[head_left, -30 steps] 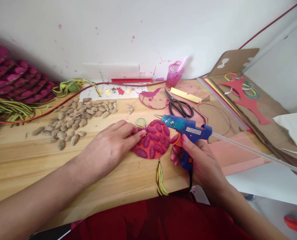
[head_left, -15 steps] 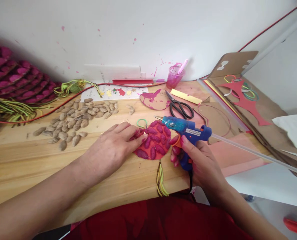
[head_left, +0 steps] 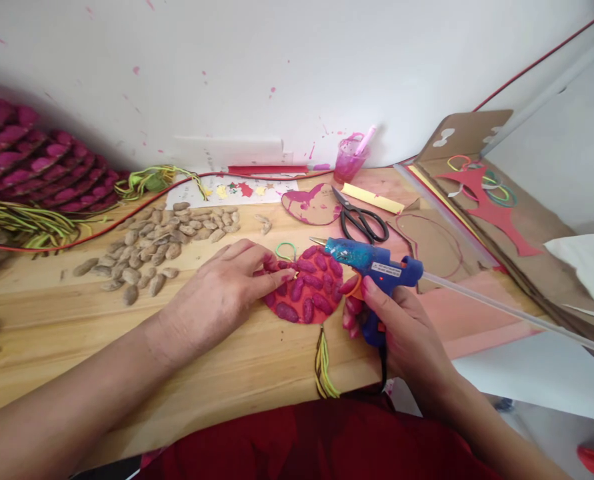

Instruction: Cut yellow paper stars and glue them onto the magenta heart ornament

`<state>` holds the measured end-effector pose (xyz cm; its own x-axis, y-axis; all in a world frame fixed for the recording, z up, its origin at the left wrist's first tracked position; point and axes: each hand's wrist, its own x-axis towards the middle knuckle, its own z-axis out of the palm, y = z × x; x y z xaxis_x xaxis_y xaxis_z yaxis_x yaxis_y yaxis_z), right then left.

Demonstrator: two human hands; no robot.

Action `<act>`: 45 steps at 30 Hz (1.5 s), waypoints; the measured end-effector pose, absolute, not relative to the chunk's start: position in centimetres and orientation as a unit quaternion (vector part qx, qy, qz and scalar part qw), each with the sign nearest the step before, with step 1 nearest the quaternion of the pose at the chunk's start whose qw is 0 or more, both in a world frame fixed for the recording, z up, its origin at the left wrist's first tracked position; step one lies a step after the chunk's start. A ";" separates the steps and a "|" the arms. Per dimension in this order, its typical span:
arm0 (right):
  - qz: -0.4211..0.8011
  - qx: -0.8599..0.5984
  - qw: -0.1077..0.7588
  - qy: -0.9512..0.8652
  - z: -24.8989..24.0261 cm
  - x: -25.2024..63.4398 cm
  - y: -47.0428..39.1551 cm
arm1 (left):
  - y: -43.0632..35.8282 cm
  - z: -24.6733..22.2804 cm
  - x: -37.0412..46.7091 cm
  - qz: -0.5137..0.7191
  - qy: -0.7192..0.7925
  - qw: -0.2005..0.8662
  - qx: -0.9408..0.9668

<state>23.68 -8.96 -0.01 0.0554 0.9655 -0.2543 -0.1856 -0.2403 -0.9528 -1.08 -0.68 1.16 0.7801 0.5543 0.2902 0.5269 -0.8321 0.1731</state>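
A red heart-shaped ornament [head_left: 321,280] covered with purple-painted peanuts lies flat on the wooden table. A green loop [head_left: 286,251] shows at its top, and a yellow, green and brown tassel [head_left: 324,370] hangs from its bottom point. My left hand [head_left: 231,283] rests on the ornament's left side, thumb and fingers closed at a tiny yellowish piece [head_left: 295,274]. Its fingertips partly cover the peanuts there. In my right hand [head_left: 394,310] is a blue glue gun [head_left: 371,260], its metal tip pointing left just above the ornament. A clear glue stick [head_left: 507,312] sticks out behind.
Unpainted peanuts [head_left: 151,247] are heaped at left. Behind the ornament lie black-handled scissors [head_left: 361,220], a heart-shaped cardboard piece [head_left: 311,205] and a paper with small cutouts [head_left: 227,191]. A pink-stained cup [head_left: 351,157] stands near the wall. A red cable [head_left: 177,183] crosses the table.
My left fingertips have settled lower on the ornament's left side, the yellowish piece now against its surface. The glue gun stays nearly where it was; the whole view has shifted slightly.
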 end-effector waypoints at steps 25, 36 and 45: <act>0.576 -0.588 0.452 -0.344 -1.7 24.7 -9.5 | 9.8 4.1 -6.1 0.095 0.594 0.085 0.794; 0.572 -0.592 0.445 -0.353 -2.2 25.0 -9.6 | 9.7 4.0 -5.0 0.130 0.575 0.150 0.794; 0.556 -0.596 0.446 -0.370 -1.2 24.6 -9.5 | 6.6 3.5 -2.3 0.058 0.509 0.190 0.837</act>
<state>24.57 -9.50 -1.24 0.1085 0.9369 -0.3324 -0.0551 -0.3282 -0.9430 -2.31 6.63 3.46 0.4746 0.8749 -0.0964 0.8307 -0.4090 0.3776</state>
